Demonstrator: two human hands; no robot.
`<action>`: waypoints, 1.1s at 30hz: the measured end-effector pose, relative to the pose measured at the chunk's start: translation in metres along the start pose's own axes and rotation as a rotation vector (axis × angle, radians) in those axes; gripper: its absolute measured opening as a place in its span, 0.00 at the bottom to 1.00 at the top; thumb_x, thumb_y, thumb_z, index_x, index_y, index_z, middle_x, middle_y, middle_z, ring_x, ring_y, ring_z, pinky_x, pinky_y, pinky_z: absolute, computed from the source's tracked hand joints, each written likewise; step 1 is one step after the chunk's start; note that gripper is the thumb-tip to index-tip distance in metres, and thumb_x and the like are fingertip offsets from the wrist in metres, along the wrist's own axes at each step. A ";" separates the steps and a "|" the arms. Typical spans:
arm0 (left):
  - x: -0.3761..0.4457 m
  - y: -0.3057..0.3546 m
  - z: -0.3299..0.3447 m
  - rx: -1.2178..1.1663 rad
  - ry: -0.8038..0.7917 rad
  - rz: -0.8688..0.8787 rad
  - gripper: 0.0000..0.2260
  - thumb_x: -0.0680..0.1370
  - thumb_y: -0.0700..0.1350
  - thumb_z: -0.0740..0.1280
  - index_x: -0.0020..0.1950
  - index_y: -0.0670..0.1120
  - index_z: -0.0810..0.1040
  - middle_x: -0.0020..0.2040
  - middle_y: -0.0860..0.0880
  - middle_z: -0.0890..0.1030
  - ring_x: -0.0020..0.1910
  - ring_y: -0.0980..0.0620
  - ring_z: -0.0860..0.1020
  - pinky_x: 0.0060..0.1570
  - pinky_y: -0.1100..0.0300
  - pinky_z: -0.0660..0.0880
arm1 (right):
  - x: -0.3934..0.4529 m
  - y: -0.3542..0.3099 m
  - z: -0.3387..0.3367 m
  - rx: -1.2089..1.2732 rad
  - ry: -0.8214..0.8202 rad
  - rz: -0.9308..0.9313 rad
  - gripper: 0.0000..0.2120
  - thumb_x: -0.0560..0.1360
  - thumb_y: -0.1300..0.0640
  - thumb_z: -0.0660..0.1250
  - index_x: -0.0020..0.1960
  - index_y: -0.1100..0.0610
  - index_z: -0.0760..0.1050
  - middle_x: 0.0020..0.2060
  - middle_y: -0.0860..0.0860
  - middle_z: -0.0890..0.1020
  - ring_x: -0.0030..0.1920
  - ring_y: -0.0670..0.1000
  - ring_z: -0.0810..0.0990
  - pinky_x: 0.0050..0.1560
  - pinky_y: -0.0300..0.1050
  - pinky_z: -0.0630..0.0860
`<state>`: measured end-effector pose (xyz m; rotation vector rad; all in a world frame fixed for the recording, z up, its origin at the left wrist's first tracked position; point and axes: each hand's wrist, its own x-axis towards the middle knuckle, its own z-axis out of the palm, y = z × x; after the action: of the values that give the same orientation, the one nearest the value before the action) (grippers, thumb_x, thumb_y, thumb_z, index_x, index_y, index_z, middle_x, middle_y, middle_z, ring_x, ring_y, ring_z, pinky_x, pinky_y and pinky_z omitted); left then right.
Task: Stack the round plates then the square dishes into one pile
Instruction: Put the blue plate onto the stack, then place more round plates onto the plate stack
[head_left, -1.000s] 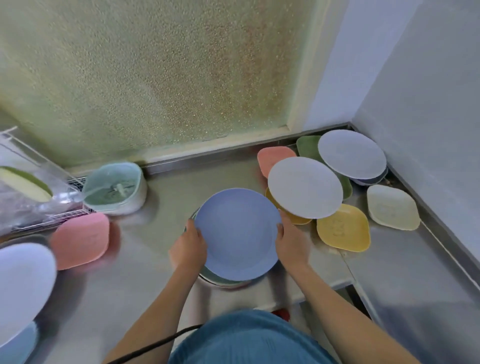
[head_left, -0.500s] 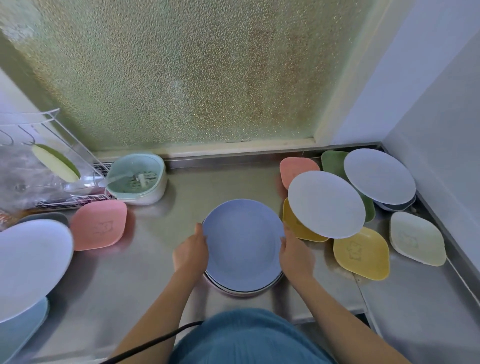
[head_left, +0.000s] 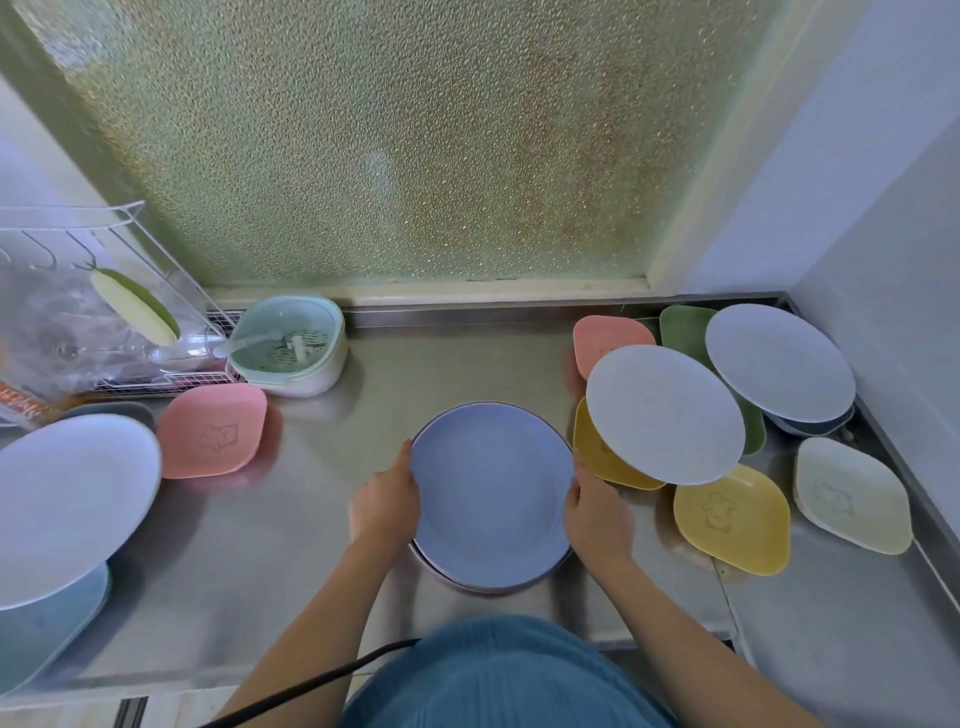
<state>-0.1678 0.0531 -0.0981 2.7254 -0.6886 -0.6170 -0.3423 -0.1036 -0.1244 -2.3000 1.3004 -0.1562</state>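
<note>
A blue round plate (head_left: 491, 493) lies on top of a low pile of round plates in the middle of the steel counter (head_left: 270, 545). My left hand (head_left: 387, 501) grips its left rim and my right hand (head_left: 595, 517) grips its right rim. To the right, a pale grey round plate (head_left: 665, 413) rests tilted over a yellow square dish (head_left: 597, 452), and another grey round plate (head_left: 779, 361) sits on a stack in the corner. Square dishes lie around: yellow (head_left: 730, 519), cream (head_left: 852, 493), pink (head_left: 605, 335), green (head_left: 683, 327), and pink at left (head_left: 213, 436).
At far left a large white round plate (head_left: 67, 499) leans over a light blue dish (head_left: 47, 629). A mint strainer bowl (head_left: 288, 345) and a wire rack (head_left: 104, 312) stand at the back left. Frosted glass and walls close the back and right.
The blue plate has come down onto the pile and settled level, with both hands still on its rim. The camera has tilted upward and shifted slightly.
</note>
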 end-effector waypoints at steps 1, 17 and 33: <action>0.000 0.000 0.001 -0.006 -0.002 -0.006 0.25 0.79 0.41 0.51 0.76 0.54 0.54 0.53 0.40 0.81 0.50 0.39 0.79 0.47 0.53 0.72 | 0.000 0.000 -0.001 0.000 0.001 -0.002 0.21 0.80 0.55 0.54 0.74 0.49 0.61 0.54 0.52 0.81 0.50 0.53 0.80 0.48 0.46 0.77; -0.002 0.003 0.004 -0.102 0.010 -0.060 0.24 0.79 0.40 0.51 0.74 0.54 0.60 0.51 0.39 0.81 0.48 0.39 0.78 0.44 0.53 0.72 | 0.017 0.027 -0.023 0.468 0.236 0.648 0.26 0.80 0.41 0.50 0.51 0.62 0.75 0.46 0.58 0.79 0.48 0.60 0.78 0.46 0.50 0.73; -0.001 -0.001 0.005 -0.139 0.000 -0.042 0.23 0.79 0.41 0.52 0.73 0.54 0.62 0.52 0.39 0.81 0.49 0.38 0.78 0.46 0.52 0.73 | 0.044 0.031 -0.047 1.118 0.296 0.852 0.05 0.76 0.62 0.56 0.44 0.61 0.70 0.30 0.54 0.73 0.25 0.48 0.66 0.17 0.30 0.61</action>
<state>-0.1704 0.0535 -0.1027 2.6174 -0.5682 -0.6483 -0.3580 -0.1701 -0.1033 -0.7389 1.6210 -0.7163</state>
